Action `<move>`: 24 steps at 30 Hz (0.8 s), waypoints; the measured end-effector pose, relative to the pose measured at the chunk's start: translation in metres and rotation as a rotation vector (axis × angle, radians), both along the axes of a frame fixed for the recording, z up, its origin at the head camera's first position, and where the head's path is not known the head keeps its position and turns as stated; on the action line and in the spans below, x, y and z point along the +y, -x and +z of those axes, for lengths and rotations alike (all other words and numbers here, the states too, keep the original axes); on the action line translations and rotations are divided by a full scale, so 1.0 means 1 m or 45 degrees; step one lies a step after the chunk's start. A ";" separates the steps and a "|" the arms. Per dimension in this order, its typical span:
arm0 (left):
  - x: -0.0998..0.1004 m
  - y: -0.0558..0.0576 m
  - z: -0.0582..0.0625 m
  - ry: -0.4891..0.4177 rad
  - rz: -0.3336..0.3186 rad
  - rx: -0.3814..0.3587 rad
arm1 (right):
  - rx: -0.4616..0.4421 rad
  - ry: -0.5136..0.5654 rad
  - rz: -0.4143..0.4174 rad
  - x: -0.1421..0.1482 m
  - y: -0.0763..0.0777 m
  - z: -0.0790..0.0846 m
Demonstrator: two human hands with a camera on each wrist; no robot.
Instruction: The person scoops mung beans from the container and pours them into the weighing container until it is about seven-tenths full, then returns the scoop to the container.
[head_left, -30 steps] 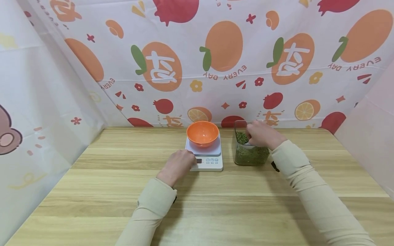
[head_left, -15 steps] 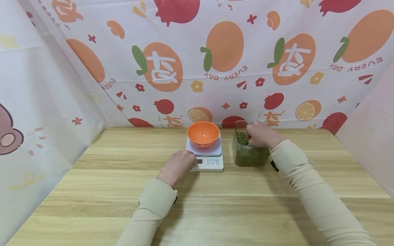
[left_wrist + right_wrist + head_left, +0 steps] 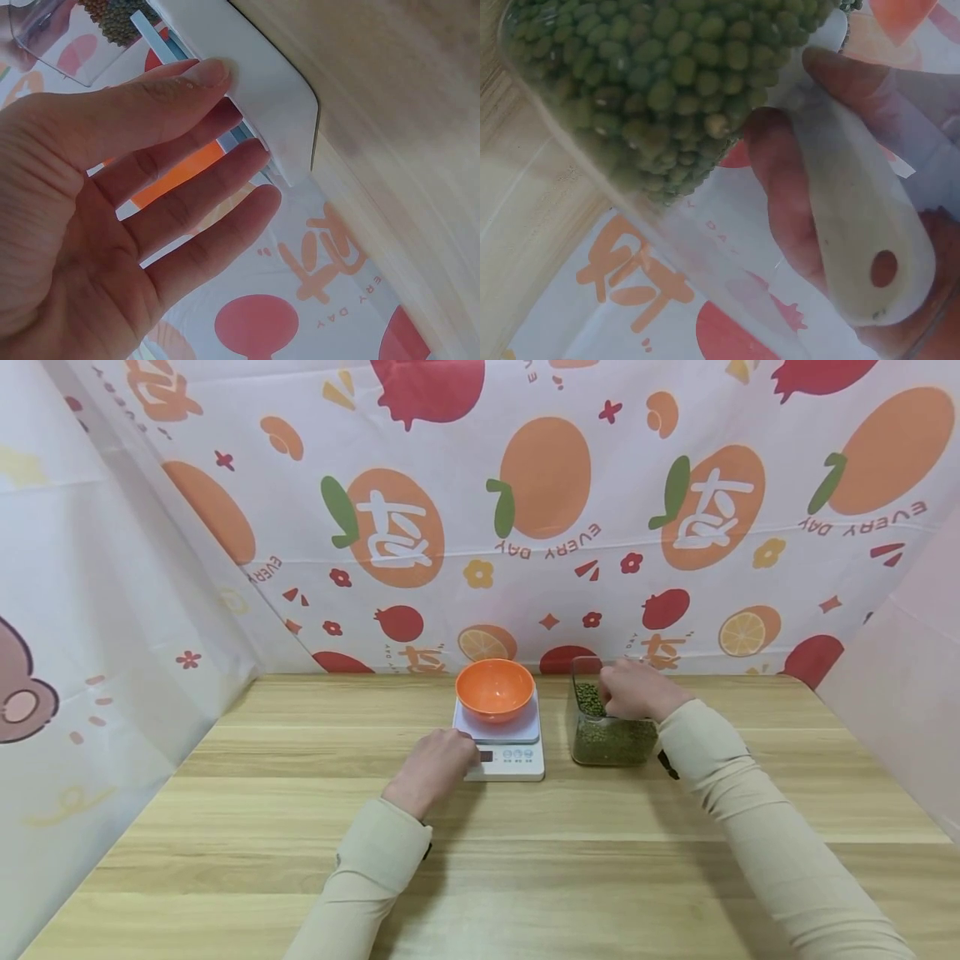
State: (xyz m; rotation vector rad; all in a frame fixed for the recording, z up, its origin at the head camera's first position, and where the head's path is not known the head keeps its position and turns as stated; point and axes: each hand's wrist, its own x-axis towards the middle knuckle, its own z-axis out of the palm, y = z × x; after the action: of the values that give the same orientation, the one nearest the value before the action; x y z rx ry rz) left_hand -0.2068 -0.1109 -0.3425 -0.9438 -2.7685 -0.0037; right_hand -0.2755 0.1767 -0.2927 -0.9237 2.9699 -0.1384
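Note:
A white kitchen scale [image 3: 517, 771] stands on the table and carries an orange bowl [image 3: 495, 687] with nothing in it. At the scale's front left corner is my left hand [image 3: 432, 768]; in the left wrist view its thumb and spread, nearly straight fingers touch the scale's edge. My right hand [image 3: 639, 688] reaches into a clear square container [image 3: 613, 742] of green mung beans [image 3: 667, 67], right of the scale. Seen through the container's wall in the right wrist view, its thumb and fingers hold the handle of a white scoop [image 3: 859, 210]. The scoop's head is hidden by the beans.
All this stands near the far edge of a wooden table [image 3: 525, 877]. A white curtain [image 3: 465, 510] printed with fruit hangs right behind it, with further curtains at left and right. A narrow gap separates scale and container.
Both hands keep nearly the same places. The white sliver of scoop under my right hand shows less than a second ago. The head view has shifted slightly.

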 end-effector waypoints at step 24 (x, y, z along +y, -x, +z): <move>-0.002 -0.001 -0.001 -0.013 -0.019 0.017 | -0.142 -0.113 -0.009 -0.002 0.000 0.002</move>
State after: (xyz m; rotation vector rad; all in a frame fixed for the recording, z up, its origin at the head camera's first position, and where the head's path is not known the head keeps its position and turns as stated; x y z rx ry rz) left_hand -0.2061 -0.1126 -0.3435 -0.9589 -2.7469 -0.0137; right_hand -0.2752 0.1749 -0.2912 -0.8653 2.8522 -0.0553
